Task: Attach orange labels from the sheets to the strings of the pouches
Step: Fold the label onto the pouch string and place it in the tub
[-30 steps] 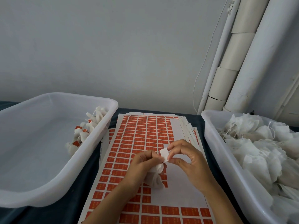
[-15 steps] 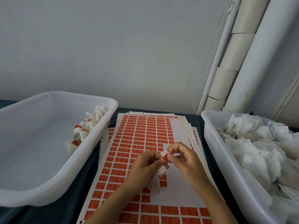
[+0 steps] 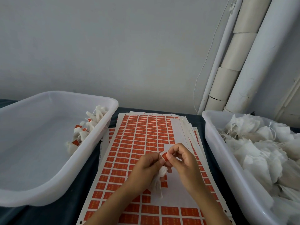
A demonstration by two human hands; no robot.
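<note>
Above the stack of label sheets, both my hands meet over one white pouch. My left hand grips the pouch's gathered top, and the pouch hangs down below the fingers. My right hand pinches a small orange label between thumb and forefinger, right at the pouch's string. The label's orange face shows, folded against my left fingertips. The string itself is mostly hidden by my fingers.
A white tub on the left holds a few pouches with orange labels along its right wall. A second white tub on the right is heaped with unlabelled pouches. Dark cloth covers the table; pipes run up the wall at right.
The label showed its white back a second ago; now it is folded with the orange face out. My hands have closed together and the pouch hangs lower.
</note>
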